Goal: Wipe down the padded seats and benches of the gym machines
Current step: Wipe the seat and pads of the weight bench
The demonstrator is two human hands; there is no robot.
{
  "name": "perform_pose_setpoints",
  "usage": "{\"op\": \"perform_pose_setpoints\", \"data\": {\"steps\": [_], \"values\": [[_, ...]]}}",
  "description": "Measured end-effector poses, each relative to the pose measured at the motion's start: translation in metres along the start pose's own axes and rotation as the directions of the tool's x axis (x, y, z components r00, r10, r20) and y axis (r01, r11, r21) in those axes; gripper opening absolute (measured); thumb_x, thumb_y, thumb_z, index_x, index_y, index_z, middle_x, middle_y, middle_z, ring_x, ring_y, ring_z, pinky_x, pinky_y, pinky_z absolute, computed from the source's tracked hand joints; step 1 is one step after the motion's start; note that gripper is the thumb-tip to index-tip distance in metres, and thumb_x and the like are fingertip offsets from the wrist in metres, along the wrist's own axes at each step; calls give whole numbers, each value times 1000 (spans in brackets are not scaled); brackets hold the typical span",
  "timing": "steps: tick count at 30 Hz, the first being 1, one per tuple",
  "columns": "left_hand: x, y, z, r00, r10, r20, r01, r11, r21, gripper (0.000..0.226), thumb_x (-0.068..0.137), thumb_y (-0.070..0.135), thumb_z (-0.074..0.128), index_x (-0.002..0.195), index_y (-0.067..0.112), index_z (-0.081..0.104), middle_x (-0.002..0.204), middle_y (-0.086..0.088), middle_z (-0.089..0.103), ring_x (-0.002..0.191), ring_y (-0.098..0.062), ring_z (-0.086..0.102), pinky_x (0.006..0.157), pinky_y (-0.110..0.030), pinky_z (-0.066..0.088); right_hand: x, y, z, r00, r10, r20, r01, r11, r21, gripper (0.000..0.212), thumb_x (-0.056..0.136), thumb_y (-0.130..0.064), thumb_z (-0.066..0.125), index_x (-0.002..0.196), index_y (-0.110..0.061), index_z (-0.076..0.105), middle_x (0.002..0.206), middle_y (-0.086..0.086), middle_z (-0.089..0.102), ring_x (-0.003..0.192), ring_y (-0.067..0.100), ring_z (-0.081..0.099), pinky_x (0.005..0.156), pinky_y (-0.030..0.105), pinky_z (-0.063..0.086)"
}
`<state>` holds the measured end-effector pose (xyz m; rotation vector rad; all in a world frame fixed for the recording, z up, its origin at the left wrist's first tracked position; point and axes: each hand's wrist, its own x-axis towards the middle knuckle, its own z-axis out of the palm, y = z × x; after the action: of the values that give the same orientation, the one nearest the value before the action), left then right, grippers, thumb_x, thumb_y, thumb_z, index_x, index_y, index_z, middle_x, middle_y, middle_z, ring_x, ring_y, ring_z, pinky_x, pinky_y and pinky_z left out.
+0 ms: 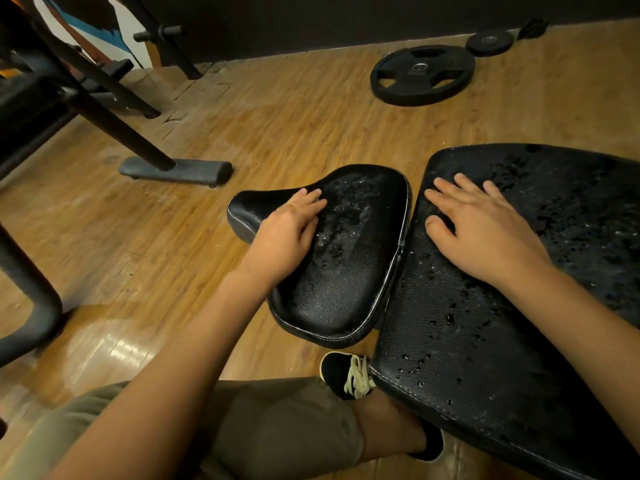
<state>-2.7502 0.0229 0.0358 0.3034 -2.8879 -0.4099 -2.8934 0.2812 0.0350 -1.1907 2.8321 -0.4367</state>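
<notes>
A small black padded seat (346, 271) sits at centre, its top speckled with liquid droplets. Right of it lies a larger black bench pad (502, 341), also dotted with droplets. My left hand (287, 233) rests flat on the narrow left end of the seat, fingers straight. My right hand (481, 226) lies flat on the near-left part of the bench pad, fingers spread. Neither hand holds a cloth or anything else.
Wooden floor all around. A black machine frame with a foot bar (176, 171) stands at left. A large weight plate (422, 76) and a small one (489, 43) lie on the floor at the back right. My knee and shoe (343, 375) are below the seat.
</notes>
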Motion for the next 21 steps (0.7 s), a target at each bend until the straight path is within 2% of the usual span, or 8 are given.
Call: {"op": "perform_pose_setpoints", "data": {"steps": [4, 8, 11, 16, 21], "values": [[54, 6, 5, 997, -62, 39, 58, 994, 92, 41, 100, 11, 45, 140, 16, 56, 150, -1, 49, 136, -24, 46, 107, -36, 40, 0, 0, 0, 1000, 11, 12, -11, 1000, -5, 56, 104, -42, 29, 155, -21, 32, 164, -4, 22, 153, 14, 9, 125, 41, 4], [83, 19, 10, 989, -136, 58, 130, 987, 90, 41, 101, 9, 42, 139, 14, 57, 143, -6, 55, 128, -29, 53, 104, -38, 44, -1, -2, -2, 1000, 15, 18, -15, 1000, -7, 55, 104, -42, 29, 155, -21, 32, 164, -4, 21, 153, 14, 8, 125, 40, 4], [73, 13, 5, 995, -74, 70, 67, 993, 94, 42, 101, 8, 42, 140, 14, 56, 149, -2, 50, 134, -26, 49, 108, -40, 41, -2, -3, -2, 1000, 16, 18, -16, 1000, -3, 55, 104, -42, 30, 155, -21, 32, 164, -4, 21, 153, 14, 8, 125, 40, 4], [47, -15, -5, 982, 115, 149, -127, 989, 73, 43, 99, 6, 46, 140, 15, 55, 152, 1, 46, 143, -19, 39, 116, -41, 36, -2, -3, -1, 1000, 12, -2, -12, 1000, 16, 55, 104, -41, 30, 154, -20, 33, 163, -3, 23, 153, 14, 10, 125, 40, 5], [57, -16, 1, 982, 138, 131, -145, 988, 45, 40, 102, 9, 48, 141, 15, 55, 151, 2, 47, 143, -18, 37, 118, -36, 31, -2, -3, 1, 1000, 14, -1, -14, 1000, 19, 55, 104, -40, 31, 154, -20, 33, 163, -3, 23, 153, 15, 10, 125, 40, 5]]}}
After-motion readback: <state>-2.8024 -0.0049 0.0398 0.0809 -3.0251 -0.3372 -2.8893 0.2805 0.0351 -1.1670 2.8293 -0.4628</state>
